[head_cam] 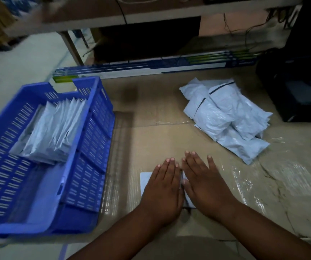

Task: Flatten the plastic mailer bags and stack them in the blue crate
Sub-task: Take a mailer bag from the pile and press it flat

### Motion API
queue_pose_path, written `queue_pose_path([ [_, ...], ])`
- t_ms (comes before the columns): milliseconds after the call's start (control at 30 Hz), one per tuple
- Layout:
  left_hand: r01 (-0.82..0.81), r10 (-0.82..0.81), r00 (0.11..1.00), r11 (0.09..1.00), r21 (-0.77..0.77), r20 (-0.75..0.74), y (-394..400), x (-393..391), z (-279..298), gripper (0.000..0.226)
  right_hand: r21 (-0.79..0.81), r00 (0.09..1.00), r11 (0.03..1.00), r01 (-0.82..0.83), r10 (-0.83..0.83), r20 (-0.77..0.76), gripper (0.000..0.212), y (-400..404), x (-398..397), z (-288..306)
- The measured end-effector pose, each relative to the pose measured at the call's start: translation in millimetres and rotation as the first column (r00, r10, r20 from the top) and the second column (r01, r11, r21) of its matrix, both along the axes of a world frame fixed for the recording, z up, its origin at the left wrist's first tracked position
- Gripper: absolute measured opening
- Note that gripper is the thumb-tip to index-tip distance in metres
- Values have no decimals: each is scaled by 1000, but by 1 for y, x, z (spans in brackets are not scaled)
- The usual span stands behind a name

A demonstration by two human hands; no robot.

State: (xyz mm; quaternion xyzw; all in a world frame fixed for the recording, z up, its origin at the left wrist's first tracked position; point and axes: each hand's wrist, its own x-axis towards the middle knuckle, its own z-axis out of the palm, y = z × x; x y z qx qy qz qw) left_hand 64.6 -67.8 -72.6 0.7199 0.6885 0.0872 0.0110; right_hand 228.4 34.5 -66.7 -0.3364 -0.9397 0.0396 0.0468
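Cardboard-covered worktop (pixel 169 132): left hand (pixel 163 186) and right hand (pixel 205 182), fingers straight and flat, press side by side on one pale grey plastic mailer bag (pixel 145 180) (mostly hidden), right of the blue slotted plastic crate (pixel 87 158).

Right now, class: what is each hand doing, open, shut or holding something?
Left hand: open, fingers straight, pressing the mailer bag flat.
Right hand: open, fingers straight, pressing the same bag.

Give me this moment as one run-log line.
step: flattening | left hand and right hand: flat on mailer bag | blue crate: holds stack | loose pile: waiting
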Motion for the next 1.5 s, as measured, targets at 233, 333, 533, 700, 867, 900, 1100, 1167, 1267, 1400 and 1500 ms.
queue_pose_path([
  [233,-7,8,1000,999,52,-17,-5,-5,-12,66,-126,1000,992,1,0,1,67,-14,-19,-26],
  [333,-28,26,999,996,84,25,-8,-6,-20,64,-106,1000,994,-9,10,13,66,-14,-15,-29],
  [533,-42,31,994,994,98,108,-11,-7,-27,67,-75,1000,997,-10,10,8,64,-15,-15,-28],
  [700,-50,35,986,995,84,162,-11,-11,-27,67,-54,998,999,-6,9,67,64,-14,-16,-27],
  [867,-121,119,986,992,16,117,-20,-25,-30,80,-54,996,999,0,5,93,66,-13,-16,-24],
  [900,-123,123,989,992,-4,86,-22,-29,-29,83,-63,996,998,3,3,88,66,-13,-16,-23],
  [1100,-139,137,990,986,-89,-29,-35,-49,-19,92,-89,995,996,10,-1,102,69,-14,-16,-22],
  [1167,-151,148,988,984,-100,-37,-39,-53,-15,94,-95,994,995,13,-2,112,71,-14,-15,-20],
  [1267,-140,137,990,984,-107,-37,-58,-56,-5,93,-59,991,998,-4,12,135,73,-15,-15,-8],
  [1400,-27,24,999,997,-70,-40,-85,-50,3,86,9,972,978,-211,208,104,67,-33,-12,3],
  [1500,-31,28,999,996,-82,-41,-91,-43,-4,89,-54,966,971,-235,239,101,70,-53,-10,-10],
])
